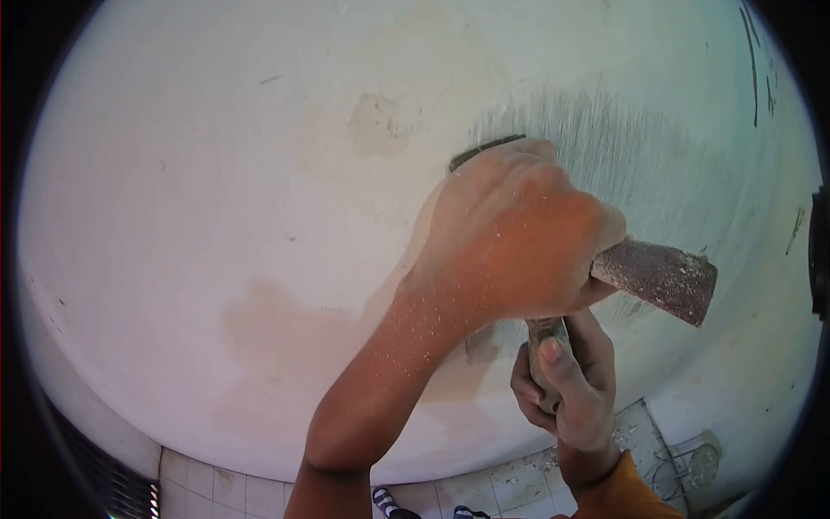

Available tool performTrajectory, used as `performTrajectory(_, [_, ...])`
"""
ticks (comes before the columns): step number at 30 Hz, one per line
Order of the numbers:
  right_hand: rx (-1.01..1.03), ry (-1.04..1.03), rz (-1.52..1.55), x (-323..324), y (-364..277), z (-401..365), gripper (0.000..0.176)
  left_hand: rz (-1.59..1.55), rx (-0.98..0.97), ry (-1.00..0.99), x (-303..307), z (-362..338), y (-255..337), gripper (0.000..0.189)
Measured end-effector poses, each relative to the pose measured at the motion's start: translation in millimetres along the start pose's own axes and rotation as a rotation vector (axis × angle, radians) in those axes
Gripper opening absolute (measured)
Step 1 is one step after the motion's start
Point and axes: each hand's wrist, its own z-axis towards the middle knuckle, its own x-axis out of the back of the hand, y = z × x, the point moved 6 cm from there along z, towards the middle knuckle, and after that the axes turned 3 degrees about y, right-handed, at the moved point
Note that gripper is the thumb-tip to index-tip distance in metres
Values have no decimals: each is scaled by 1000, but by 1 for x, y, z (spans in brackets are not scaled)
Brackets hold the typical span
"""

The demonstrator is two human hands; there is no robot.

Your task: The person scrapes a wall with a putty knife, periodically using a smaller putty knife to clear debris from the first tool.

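- Left hand [519, 229] clenched around a dark, rough strip [661, 275], back of the hand toward the camera
- Strip at the pale wall [216, 190], below and partly over the scuffed patch [605, 130]; free end out past the hand on the right, tilted downward and speckled with light dust
- Dark edge [486, 152] just beyond the hand on the upper left; cannot tell any join with the strip, because of the hand in between
- Exact contact between strip and wall hidden under the palm
- Right hand [584, 394] just below, fingers wrapped around a worn tool handle [545, 372], thumb along the front
- Handle roughly upright, with upper end hidden behind the left hand; cannot tell the shape of the tool's head
- Pale specks all over the left wrist and forearm, orange sleeve [627, 493] on the right arm
- On the wall, a brownish stain [378, 125] left of the scuffed patch, a broader faint blotch [268, 320] lower down, and thin dark strokes [752, 69] at upper right
- Underneath, tiled floor [229, 489] with pale crumbs, striped footwear [383, 499] at the wall's foot, and a round fitting [705, 463] at lower right
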Motion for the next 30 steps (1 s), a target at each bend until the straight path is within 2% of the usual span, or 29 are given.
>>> performTrajectory(1, [20, -24, 12, 1, -4, 7, 39, 17, 12, 6, 3, 6, -3, 21])
performTrajectory(2, [-4, 17, 15, 2, 5, 3, 44, 18, -59, 257, 0, -2, -3, 24])
performTrajectory(5, [-80, 138, -31, 14, 25, -18, 57, -42, 32, 12, -41, -25, 4, 23])
performTrajectory(9, [-20, 23, -17, -5, -15, 1, 48, 2, 24, 75, 8, 4, -2, 13])
performTrajectory(10, [-17, 49, 5, -7, -20, 6, 47, -4, 56, -6, 16, 13, -3, 13])
performTrajectory(14, [-62, 133, 77, -1, 15, -15, 53, 24, 25, -81, -7, -6, 3, 19])
performTrajectory(16, [-51, 149, 25, -4, 3, -15, 53, -32, -1, -148, -14, -10, 3, 20])
performTrajectory(19, [-6, 160, -4, -11, -14, -1, 53, 74, -31, 132, 18, 13, -4, 17])
performTrajectory(20, [-19, 174, 23, -12, -14, -1, 55, -5, 29, -26, 17, 20, -5, 15])
performTrajectory(23, [-23, 198, -37, -9, 2, -11, 54, -86, 36, -62, -10, -7, 1, 17])
performTrajectory(24, [-15, 209, -55, -7, 6, -15, 55, -55, 70, -267, -18, -10, 2, 19])
performTrajectory(27, [-8, 125, -48, -13, -17, -2, 55, -6, 5, 51, 1, 6, -4, 23])
performTrajectory(28, [-2, 94, -24, -16, -26, 7, 54, 37, 36, 101, 9, 17, -10, 23])
performTrajectory(30, [-1, 71, 34, -7, -30, 10, 51, 26, 39, 19, -2, 22, -6, 19])
